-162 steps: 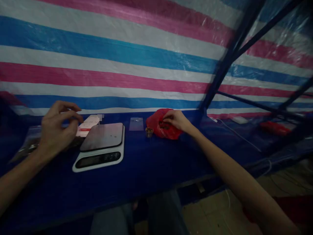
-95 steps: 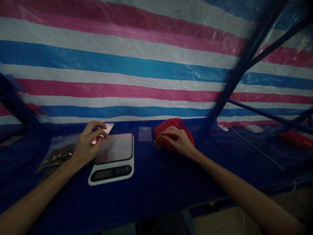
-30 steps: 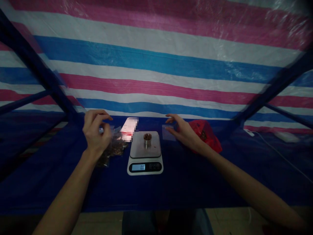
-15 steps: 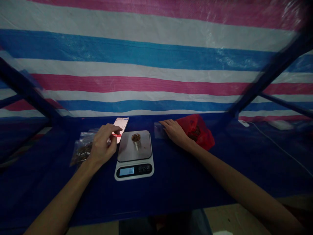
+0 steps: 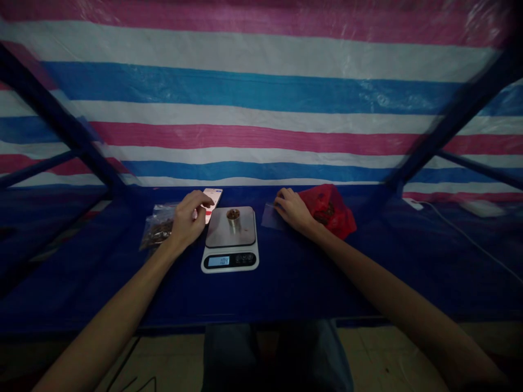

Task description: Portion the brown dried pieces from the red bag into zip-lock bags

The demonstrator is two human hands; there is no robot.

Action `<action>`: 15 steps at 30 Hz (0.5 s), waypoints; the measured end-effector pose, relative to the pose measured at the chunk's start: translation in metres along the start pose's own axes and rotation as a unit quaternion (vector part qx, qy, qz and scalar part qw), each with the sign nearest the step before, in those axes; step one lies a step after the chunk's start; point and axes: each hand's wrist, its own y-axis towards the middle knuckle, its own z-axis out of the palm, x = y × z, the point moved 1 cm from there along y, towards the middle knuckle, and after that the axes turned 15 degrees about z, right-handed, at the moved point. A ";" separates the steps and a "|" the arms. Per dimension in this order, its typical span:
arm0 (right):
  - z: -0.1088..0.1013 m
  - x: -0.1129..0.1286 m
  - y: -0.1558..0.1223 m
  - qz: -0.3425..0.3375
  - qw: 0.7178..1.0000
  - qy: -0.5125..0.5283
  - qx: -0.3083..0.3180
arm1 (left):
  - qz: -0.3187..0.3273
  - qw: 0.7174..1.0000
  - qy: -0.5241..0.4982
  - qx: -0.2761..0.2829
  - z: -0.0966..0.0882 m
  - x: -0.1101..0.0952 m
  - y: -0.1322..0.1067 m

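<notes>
The clear zip bag [image 5: 269, 216] lies just left of the nearer right hand [image 5: 291, 208], whose bent fingers overlap its edge, pinching or not unclear; the left hand [image 5: 191, 215], half-spread, is beside the smartphone [image 5: 216, 197].

Scale [image 5: 230, 237], phone [image 5: 216, 197], red bag [image 5: 338, 211] on table [image 5: 286, 283]

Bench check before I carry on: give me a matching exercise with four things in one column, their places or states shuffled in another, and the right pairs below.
Things
1. Small cup
2. Phone
3. Red bag
4. Clear bag

Places or states
A. Crumpled, its opening showing brown contents
B. Lying flat at the fingers of the right hand
C. Standing on the scale
D. Screen lit, partly hidden by the left hand

Pairs: 1-C, 2-D, 3-A, 4-B
</notes>
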 end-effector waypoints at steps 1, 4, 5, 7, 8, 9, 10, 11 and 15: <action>-0.003 0.000 0.001 -0.003 1.000 0.015 -0.017 | 0.015 1.000 -0.007 -0.004 0.001 -0.003 0.003; -0.022 0.003 0.000 -0.019 0.989 0.090 -0.116 | 0.030 0.999 -0.030 -0.006 0.007 -0.018 0.021; -0.031 0.006 -0.003 -0.030 0.980 0.117 -0.161 | 0.031 0.999 -0.039 0.009 0.010 -0.026 0.028; -0.050 0.013 -0.015 -0.066 0.954 0.155 -0.247 | 0.043 0.996 -0.053 0.055 0.019 -0.044 0.043; -0.058 0.018 -0.022 -0.091 0.942 0.163 -0.278 | 0.055 0.994 -0.056 0.082 0.024 -0.055 0.049; -0.064 0.023 -0.030 -0.120 0.932 0.166 -0.298 | 0.074 0.990 -0.053 0.106 0.030 -0.066 0.055; -0.068 0.027 -0.037 -0.149 0.926 0.165 -0.305 | 0.096 0.986 -0.052 0.128 0.036 -0.075 0.059; -0.071 0.030 -0.043 -0.173 0.922 0.163 -0.304 | 0.117 0.981 -0.052 0.148 0.042 -0.084 0.063; -0.069 0.037 -0.054 -0.200 0.917 0.159 -0.307 | 0.168 0.971 -0.052 0.162 0.064 -0.097 0.065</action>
